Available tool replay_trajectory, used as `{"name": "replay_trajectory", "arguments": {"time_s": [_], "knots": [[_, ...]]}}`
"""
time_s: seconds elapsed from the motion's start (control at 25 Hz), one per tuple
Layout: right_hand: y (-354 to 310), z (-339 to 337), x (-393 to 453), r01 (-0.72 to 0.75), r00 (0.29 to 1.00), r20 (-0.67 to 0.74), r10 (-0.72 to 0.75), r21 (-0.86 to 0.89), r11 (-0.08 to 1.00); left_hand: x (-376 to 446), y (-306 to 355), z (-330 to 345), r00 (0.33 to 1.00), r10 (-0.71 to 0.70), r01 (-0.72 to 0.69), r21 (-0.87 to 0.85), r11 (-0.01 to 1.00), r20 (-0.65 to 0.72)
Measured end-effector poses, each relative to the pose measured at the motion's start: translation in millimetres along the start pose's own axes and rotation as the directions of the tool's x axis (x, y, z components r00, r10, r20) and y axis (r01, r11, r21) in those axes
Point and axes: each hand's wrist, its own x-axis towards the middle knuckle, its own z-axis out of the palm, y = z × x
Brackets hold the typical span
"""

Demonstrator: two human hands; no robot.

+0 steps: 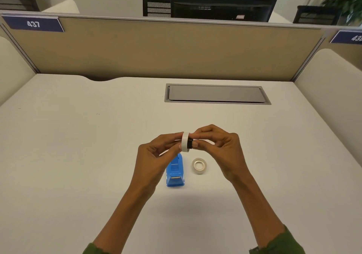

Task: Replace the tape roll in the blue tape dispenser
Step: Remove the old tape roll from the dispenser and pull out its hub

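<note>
The white tape roll [185, 142] is up in the air, standing on its edge, right between the two hands and just above the blue tape dispenser [175, 172] on the desk [78, 146]. A small black hub [190, 142] sticks out of its right side. The left hand [156, 154] pinches the roll by its rim, and the right hand [217, 146] pinches the black hub with its fingertips. I think the person is pulling the hub out or pushing it in, but I cannot tell which. The roll looks light and stiff, so a soft pinch on the rim should do. The flat sides may be slippery, and the outside may be sticky. A clear tape roll [199, 166] lies flat on the desk just right of the dispenser. Farther back is a gray cable hatch [216, 94].
</note>
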Motion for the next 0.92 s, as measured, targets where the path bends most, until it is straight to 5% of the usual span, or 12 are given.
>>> {"name": "replay_trajectory", "arguments": {"time_s": [0.28, 0.56, 0.92], "knots": [[0.5, 3.7, -5.9, -0.020, 0.999, -0.036, 0.027, 0.183, 0.983, 1.2, 5.9, 0.5, 0.999, -0.031, 0.031, 0.023, 0.999, -0.028], [-3.9, -3.0, -2.6, -0.066, 0.990, 0.133, 0.039, 0.208, 0.976, 0.9, 10.7, 6.7, 0.992, -0.088, 0.084, -0.054, 0.995, -0.087], [2.3, -4.1, -7.2, -0.054, 0.995, 0.092, 0.035, 0.220, 0.974, -0.9, 14.8, 5.7, 0.990, -0.051, 0.047, -0.029, 0.998, -0.133]]}}
